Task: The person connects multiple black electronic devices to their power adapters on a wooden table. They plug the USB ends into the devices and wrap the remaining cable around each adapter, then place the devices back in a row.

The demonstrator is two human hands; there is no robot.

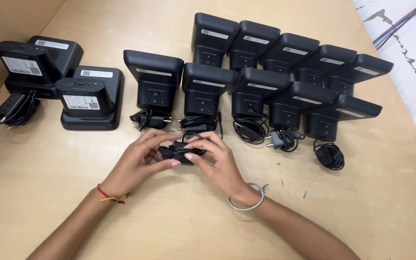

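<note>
My left hand (138, 161) and my right hand (217, 161) meet over the middle of the wooden table (49, 183). Both grip a small bundle of coiled black power cable (179, 151) between their fingertips. A red thread circles my left wrist and a silver bangle my right. Just beyond the hands stands a row of black box-shaped devices (203, 89), each with a coiled cable and plug (196, 123) in front of it. The nearest device to my left hand (153, 79) has its own coiled cable (148, 118).
A second row of black devices (251, 43) stands behind the first. At the far left lie two more devices (90, 96) with labels facing up and a loose cable bundle (15, 108). Coloured wires (400, 21) run over a white floor at top right.
</note>
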